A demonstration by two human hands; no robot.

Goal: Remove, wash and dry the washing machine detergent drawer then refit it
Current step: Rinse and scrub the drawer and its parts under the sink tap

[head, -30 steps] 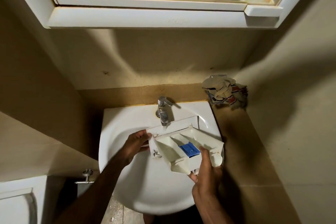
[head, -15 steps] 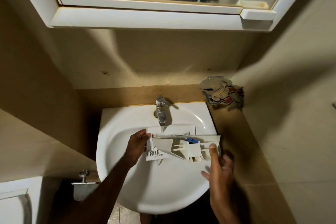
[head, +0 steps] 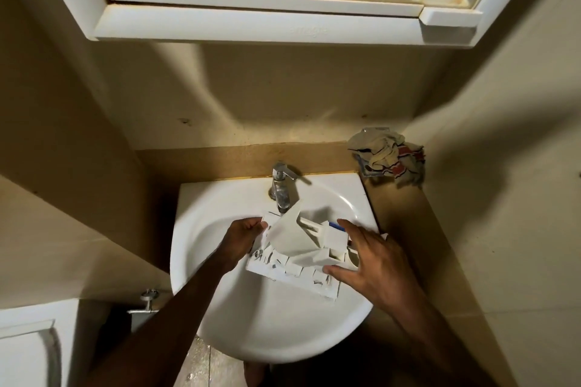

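The detergent drawer (head: pixel 295 253) is held over the sink (head: pixel 220 302), just below the spout of the tap (head: pixel 280 188), turned so that its ribbed underside faces up and a blue insert (head: pixel 337 226) peeks out near the far right edge. The left hand (head: pixel 242 237) pinches the drawer's left end, fingers curled around the front panel. The right hand (head: pixel 367 256) is spread wide against the right end, fingers extended and the thumb along the near edge; it looks to be steadying more than clamping. Whether water is running cannot be told. The drawer looks like light, stiff moulded plastic, likely slick when wet, with thin ribs and clips that could snap under a hard squeeze, so the solid front panel and the outer side walls seem the safest places to hold. A crumpled cloth (head: pixel 388 154) lies on the counter (head: pixel 399 214) behind the sink's right corner, well apart from both hands.
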